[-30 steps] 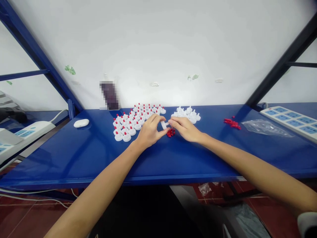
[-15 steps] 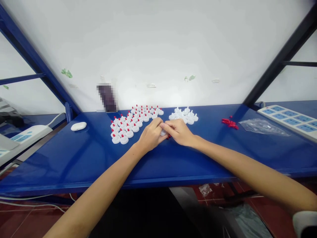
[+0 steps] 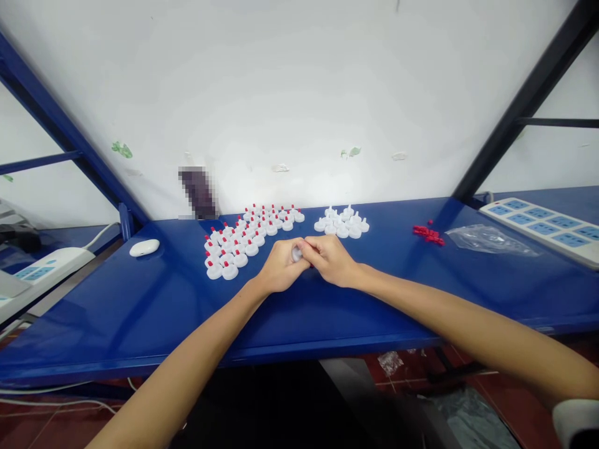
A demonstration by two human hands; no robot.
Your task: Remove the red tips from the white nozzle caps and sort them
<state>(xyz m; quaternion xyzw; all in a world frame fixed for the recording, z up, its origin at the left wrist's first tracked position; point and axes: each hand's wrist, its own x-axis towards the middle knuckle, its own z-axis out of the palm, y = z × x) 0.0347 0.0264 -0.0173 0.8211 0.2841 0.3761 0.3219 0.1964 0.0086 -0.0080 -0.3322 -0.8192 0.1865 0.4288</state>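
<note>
Wall (image 3: pixel 299 93): far side, flat white, green and pale scraps stuck on.
Table (image 3: pixel 187 318): blue, smooth, glossy, straight near edge.
Frame: blue post (image 3: pixel 70 131) far left, dark post (image 3: pixel 510 93) far right, both slanted in view.
Power strips: one right (image 3: pixel 584 247), one left (image 3: pixel 60 259); white bodies, blue socket panels. Both well apart from the hands.
Red-tipped lids (image 3: pixel 251 251): big cluster, far left of the hands; round white plastic bases, red tips up, packed close.
Clear bag (image 3: pixel 486 241): right, crumpled thin plastic, lying flat.
Left hand (image 3: pixel 282 267): mid-table, forearm in from near left; thumb and fingers curled round a white lid, clamped on it.
Right hand (image 3: pixel 333 259): forearm in from near right; fingers bent, thumb at the lid, touching left hand. Inner grip hidden, can't tell what it clamps.
Bare-spout lids (image 3: pixel 342 231): smaller cluster, far side, just beyond right hand; white, thin spouts up.
Dark panel (image 3: pixel 200 193): far left, pixelated, upright by wall.
White case (image 3: pixel 145 247): left, smooth, rounded oblong.
Red tips pile (image 3: pixel 429 234): right, loose, small, near the bag.
White lid (image 3: pixel 296 254): between both hands, mostly covered by fingers.
Red bit (image 3: pixel 312 266): under the hands, mostly blocked.
</note>
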